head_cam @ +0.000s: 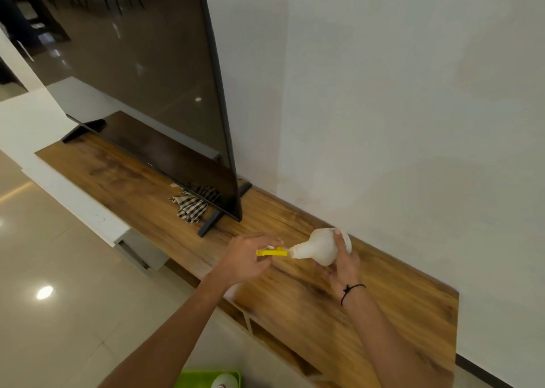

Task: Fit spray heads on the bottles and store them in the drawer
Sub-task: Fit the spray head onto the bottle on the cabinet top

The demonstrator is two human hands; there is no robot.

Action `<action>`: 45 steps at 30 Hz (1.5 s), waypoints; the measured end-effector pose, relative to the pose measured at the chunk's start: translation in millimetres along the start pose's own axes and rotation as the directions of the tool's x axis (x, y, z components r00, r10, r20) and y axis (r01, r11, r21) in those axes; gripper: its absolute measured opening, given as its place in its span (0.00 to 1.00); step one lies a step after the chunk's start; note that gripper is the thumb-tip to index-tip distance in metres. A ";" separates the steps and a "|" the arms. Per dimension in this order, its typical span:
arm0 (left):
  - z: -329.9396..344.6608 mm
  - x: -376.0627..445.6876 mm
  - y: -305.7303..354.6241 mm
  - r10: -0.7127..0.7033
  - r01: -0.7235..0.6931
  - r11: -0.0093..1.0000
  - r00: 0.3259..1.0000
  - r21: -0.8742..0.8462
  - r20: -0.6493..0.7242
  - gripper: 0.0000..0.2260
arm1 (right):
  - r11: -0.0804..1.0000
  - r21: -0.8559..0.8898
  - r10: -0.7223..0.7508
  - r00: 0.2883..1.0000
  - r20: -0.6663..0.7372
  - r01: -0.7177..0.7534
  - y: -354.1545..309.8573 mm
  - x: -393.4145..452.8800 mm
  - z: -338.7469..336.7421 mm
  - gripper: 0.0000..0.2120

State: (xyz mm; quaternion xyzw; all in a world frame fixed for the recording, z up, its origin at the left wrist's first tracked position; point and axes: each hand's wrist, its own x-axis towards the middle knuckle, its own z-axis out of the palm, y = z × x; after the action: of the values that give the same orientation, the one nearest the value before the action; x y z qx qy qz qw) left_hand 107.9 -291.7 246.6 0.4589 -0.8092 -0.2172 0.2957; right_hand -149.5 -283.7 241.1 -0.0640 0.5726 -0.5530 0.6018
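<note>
The right hand [342,267] grips a white bottle [321,247] sideways while the left hand [247,258] pinches the yellow spray head [272,252] at its neck, so fitting looks underway and storing remains.

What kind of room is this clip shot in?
Probably a home living room: a large TV stands on a low wooden media unit against a plain wall, with glossy floor tiles.

Right hand [343,265] grips a white bottle [320,247] held sideways above the wooden cabinet top [295,296]. Left hand [246,258] pinches a yellow spray head [271,252] at the bottle's neck. A checked cloth [190,206] lies beside the television [141,72] foot.
</note>
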 end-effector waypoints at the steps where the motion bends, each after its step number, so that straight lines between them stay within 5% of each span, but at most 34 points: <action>1: -2.7 4.9 2.4 0.000 0.000 1.000 1.000 -0.002 0.001 0.19 | 1.000 0.012 0.011 1.000 0.014 -0.011 3.6 -0.9 2.0 0.28; 6: -2.9 26.3 10.9 -0.005 0.014 0.998 0.990 -0.063 0.143 0.20 | 0.995 0.039 0.087 0.996 0.023 -0.088 18.3 -4.4 17.1 0.20; 9: 0.8 39.2 13.8 -0.057 0.076 0.985 0.991 -0.157 0.119 0.19 | 0.966 0.106 0.232 0.971 0.055 -0.237 23.5 -2.4 18.4 0.27; 15: 9.0 60.6 20.5 -0.220 0.228 0.942 0.974 -0.245 0.060 0.11 | 0.871 0.140 0.440 0.874 0.208 -0.471 24.2 1.7 9.3 0.26; 19: 19.9 67.8 34.2 -0.248 0.252 0.937 0.968 -0.242 0.048 0.08 | 0.898 0.082 0.411 0.890 0.197 -0.432 22.1 -0.6 8.2 0.25; 22: 30.2 76.5 40.6 -0.222 0.229 0.957 0.973 -0.176 0.057 0.11 | 0.934 -0.255 0.272 0.961 0.047 -0.252 19.8 -2.6 4.4 0.20; 26: 39.0 85.7 45.7 -0.191 0.195 0.977 0.980 -0.087 0.050 0.12 | 0.607 -0.790 -0.206 0.977 -0.052 0.086 5.5 -5.3 -10.1 0.23; 29: 40.5 84.5 45.6 -0.197 0.197 0.979 0.980 -0.058 0.008 0.15 | 0.553 -0.723 -0.491 0.863 0.119 0.414 -18.2 -8.4 -15.0 0.18; 32: 43.4 81.7 43.2 -0.230 0.230 0.973 0.973 -0.004 -0.014 0.15 | 0.497 -0.523 -0.594 0.711 0.377 0.692 -41.4 -15.9 -7.3 0.20; 35: 47.0 75.6 42.8 -0.204 0.204 0.979 0.979 -0.001 -0.007 0.14 | 0.350 -0.508 -0.477 0.616 0.627 0.787 -61.1 -25.0 5.4 0.28; 39: 50.3 64.7 42.4 -0.162 0.160 0.981 0.987 -0.112 -0.010 0.13 | -0.285 -0.509 -0.165 0.482 0.861 0.812 -76.0 -28.9 27.7 0.14; 41: 55.2 57.4 43.1 -0.219 0.233 0.962 0.970 -0.144 0.108 0.17 | -0.524 -0.443 -0.064 0.485 0.872 0.728 -76.7 -29.6 37.1 0.11; 45: 72.0 40.7 45.3 -0.318 0.373 0.898 0.916 -0.232 0.243 0.21 | -0.730 -0.345 0.047 0.546 0.836 0.591 -80.3 -36.8 53.4 0.08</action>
State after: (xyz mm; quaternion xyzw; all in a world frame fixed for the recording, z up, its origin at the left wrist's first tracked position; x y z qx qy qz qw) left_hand 14.8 -299.4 233.6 0.5264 -0.7021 -0.4208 0.2300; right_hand -146.7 -316.7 338.9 -0.8709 0.4890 0.0484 0.0059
